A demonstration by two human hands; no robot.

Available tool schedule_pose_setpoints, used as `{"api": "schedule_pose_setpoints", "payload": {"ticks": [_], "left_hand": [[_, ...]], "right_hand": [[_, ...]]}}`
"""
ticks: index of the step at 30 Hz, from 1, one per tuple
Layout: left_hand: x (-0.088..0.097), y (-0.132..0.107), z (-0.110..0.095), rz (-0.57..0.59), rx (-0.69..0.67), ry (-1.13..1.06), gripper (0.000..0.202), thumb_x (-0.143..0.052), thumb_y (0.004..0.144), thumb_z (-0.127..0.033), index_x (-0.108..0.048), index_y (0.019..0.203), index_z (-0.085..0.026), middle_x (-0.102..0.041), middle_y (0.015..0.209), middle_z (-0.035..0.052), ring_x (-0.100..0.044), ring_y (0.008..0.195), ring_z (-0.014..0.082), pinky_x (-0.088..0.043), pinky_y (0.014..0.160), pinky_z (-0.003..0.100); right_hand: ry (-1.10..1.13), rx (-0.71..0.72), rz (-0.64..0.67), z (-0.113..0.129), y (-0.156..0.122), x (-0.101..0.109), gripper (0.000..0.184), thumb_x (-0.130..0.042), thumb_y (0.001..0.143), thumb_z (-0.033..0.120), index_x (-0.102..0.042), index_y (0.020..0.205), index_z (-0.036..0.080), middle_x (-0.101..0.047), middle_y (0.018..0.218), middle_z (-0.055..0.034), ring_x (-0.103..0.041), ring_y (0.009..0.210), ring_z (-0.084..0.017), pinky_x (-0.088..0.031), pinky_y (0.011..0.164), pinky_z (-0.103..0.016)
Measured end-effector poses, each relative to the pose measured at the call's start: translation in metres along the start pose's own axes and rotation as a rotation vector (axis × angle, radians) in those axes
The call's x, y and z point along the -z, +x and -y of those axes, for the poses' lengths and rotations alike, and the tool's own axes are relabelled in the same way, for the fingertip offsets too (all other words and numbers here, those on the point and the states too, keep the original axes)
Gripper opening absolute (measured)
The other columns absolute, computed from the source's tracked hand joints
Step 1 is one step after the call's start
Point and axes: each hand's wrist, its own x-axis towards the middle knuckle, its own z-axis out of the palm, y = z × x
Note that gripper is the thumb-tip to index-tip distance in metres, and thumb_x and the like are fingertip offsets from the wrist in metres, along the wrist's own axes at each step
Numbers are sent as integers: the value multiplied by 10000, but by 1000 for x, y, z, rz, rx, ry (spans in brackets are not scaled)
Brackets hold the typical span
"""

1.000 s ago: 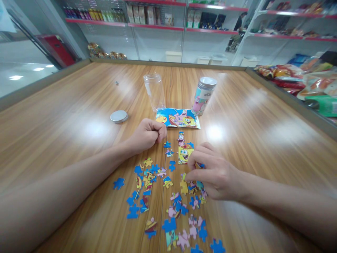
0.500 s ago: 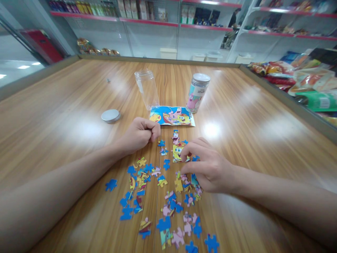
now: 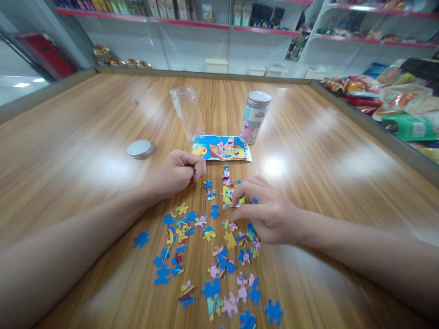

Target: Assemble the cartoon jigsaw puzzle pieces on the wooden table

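Yellow joined puzzle section (image 3: 227, 195): partly covers it with right hand (image 3: 267, 211), thumb and forefinger slightly parted; rests tightly fisted left hand (image 3: 178, 173) beside picture sheet (image 3: 222, 149)

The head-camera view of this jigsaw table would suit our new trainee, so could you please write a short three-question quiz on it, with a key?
1. True or false: the clear plastic jar stands to the left of the labelled canister.

2. Multiple choice: what is the main background colour of the SpongeBob picture sheet?
A. green
B. blue
C. red

3. Short answer: how do the left hand and the right hand differ in shape?

Key
1. True.
2. B.
3. The left hand is curled into a fist; the right hand has its thumb and index finger apart, at the joined SpongeBob puzzle section.
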Motion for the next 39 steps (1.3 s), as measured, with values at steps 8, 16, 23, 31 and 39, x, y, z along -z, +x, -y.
{"api": "schedule_pose_setpoints", "payload": {"ticks": [8, 16, 23, 31, 39], "left_hand": [[1, 0, 0, 3, 3, 13, 167, -441, 560, -40, -532, 482, -157, -479, 530, 2, -427, 539, 101, -277, 513, 254], [1, -1, 0, 2, 24, 36, 169, -463, 588, -42, -524, 482, -158, -464, 517, 5, -414, 529, 100, -262, 515, 258], [2, -1, 0, 4, 11, 52, 173, -458, 590, -42, -527, 478, -156, -483, 533, 9, -432, 539, 100, -283, 520, 254], [0, 0, -2, 8, 7, 22, 168, -450, 565, -46, -531, 476, -163, -483, 530, 8, -433, 537, 106, -280, 520, 268], [-1, 1, -4, 9, -13, 19, 167, -440, 549, -38, -526, 469, -156, -480, 522, 7, -434, 537, 101, -280, 520, 265]], "right_hand": [[25, 33, -28, 1, 0, 1, 253, -515, 753, 26, -678, 845, 197, -600, 928, -43, -515, 866, -177, -386, 789, -365], [152, -60, -150, -1, 3, 7, 280, -483, 715, 69, -675, 889, 173, -560, 819, -45, -523, 765, -162, -405, 695, -329], [185, -73, 492, 15, 11, 47, 126, -569, 807, 141, -641, 888, 205, -590, 657, 34, -503, 583, -105, -324, 537, -250], [114, 43, 582, 22, 9, 39, 223, -568, 856, 155, -529, 640, 194, -583, 586, 21, -439, 517, -96, -258, 509, -274], [159, 5, 564, 16, 7, 37, 255, -573, 829, 127, -488, 597, 191, -549, 564, 31, -419, 504, -90, -257, 506, -281]]}}
